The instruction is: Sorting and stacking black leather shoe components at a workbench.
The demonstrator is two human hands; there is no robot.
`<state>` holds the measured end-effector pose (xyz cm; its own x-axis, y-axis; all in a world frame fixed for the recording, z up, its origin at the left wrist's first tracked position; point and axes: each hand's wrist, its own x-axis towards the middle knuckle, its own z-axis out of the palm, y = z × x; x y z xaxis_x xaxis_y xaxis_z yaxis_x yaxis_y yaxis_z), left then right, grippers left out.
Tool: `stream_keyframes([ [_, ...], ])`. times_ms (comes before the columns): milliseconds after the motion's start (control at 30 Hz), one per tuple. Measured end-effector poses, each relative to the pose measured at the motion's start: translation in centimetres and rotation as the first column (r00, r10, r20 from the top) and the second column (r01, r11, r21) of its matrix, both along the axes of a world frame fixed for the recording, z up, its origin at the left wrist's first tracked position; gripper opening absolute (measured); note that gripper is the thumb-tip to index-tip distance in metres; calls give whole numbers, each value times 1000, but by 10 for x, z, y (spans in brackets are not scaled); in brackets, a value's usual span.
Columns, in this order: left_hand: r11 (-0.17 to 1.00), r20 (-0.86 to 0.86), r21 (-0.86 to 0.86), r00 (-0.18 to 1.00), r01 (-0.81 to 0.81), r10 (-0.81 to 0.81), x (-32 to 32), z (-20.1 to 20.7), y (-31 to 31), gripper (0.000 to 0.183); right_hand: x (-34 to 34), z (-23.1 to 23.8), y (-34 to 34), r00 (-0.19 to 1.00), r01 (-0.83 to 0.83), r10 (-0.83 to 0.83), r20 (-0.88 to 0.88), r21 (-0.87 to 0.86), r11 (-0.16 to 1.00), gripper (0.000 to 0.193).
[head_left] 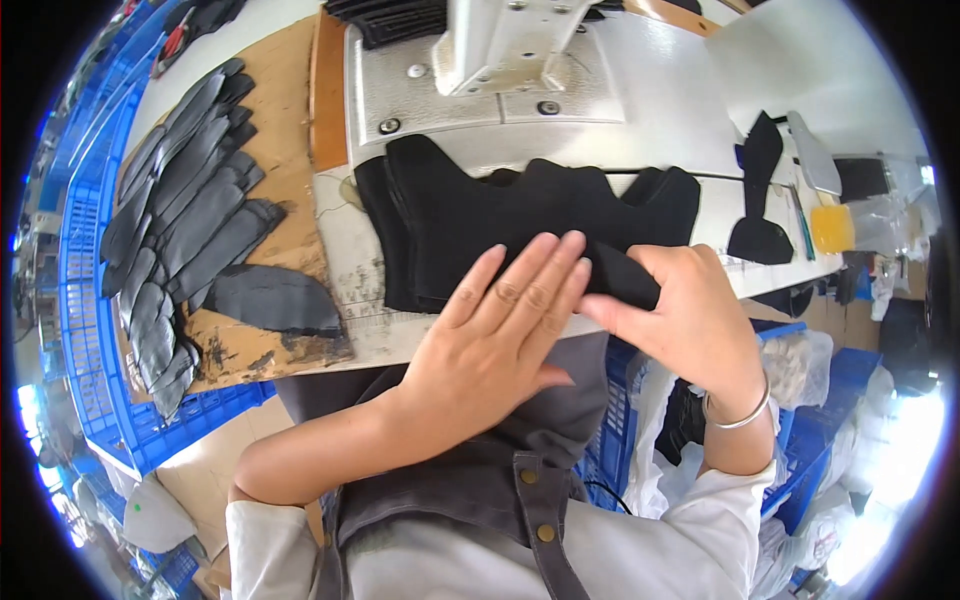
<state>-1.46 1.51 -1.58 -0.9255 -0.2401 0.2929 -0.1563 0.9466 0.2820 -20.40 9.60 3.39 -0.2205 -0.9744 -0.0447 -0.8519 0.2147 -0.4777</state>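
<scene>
In front of me a stack of cut black fabric pieces (470,215) with curved, notched edges lies at the table's near edge. My left hand (500,310) rests flat on the stack's near side, fingers stretched out and holding nothing. To its right, my right hand (690,310) pinches a folded-up part of a black fabric piece (622,276) between thumb and fingers. The fingertips of my left hand almost meet that fold; whether they touch it I cannot tell.
Beyond the stack stands a white machine (500,50) on a metal plate. Grey-black oval pieces (200,200) overlap on a brown board (285,100) at left, beside a blue crate (95,270). At right lie black cut pieces (762,240) and a yellow block (832,230).
</scene>
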Motion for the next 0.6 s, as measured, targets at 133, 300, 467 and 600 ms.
stream_keyframes([
  [133,999,64,-46,998,-25,28,-1,-7,-2,88,-25,3,11,877,181,-255,408,211,961,28],
  [300,1000,61,-30,998,-9,11,-2,-8,-2,84,-31,-11,22,807,176,-245,537,178,968,21],
  [467,998,84,-57,996,-6,11,-3,-4,0,75,-29,-7,23,823,186,-254,507,182,966,22],
  [600,997,96,-70,995,-14,21,-4,-4,1,74,-25,-11,25,898,185,-206,390,89,979,21],
])
